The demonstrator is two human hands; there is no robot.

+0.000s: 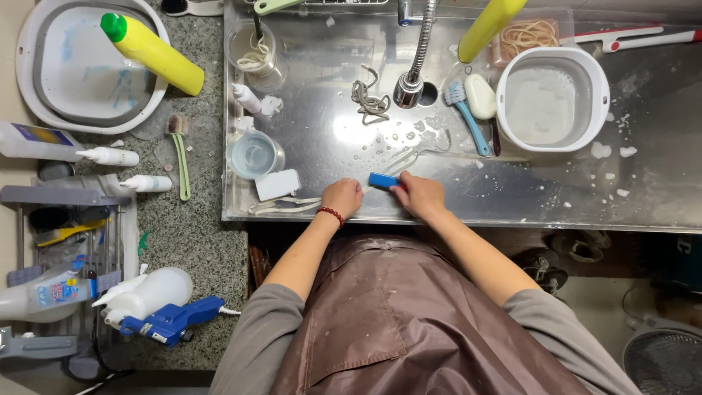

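Small blue rectangular block [382, 180], seemingly a sponge or eraser-like pad, lies at the near edge of the wet stainless-steel sink basin [512, 197], between your two hands. Your right hand [418, 194] closes its fingertips on the block's right end, pinning it flat to the metal. Your left hand [342, 197], wearing a red bead bracelet [330, 213], is curled just beside the block's left end; whether it touches cannot be told. Pale laces [281, 205] lie to its left, a judgement only. The working spot sits below the flexible metal tap [411, 80], probably so water drains away. A blue-handled brush [466, 117] and white square tub [552, 99] stand within reach, well apart from the block.
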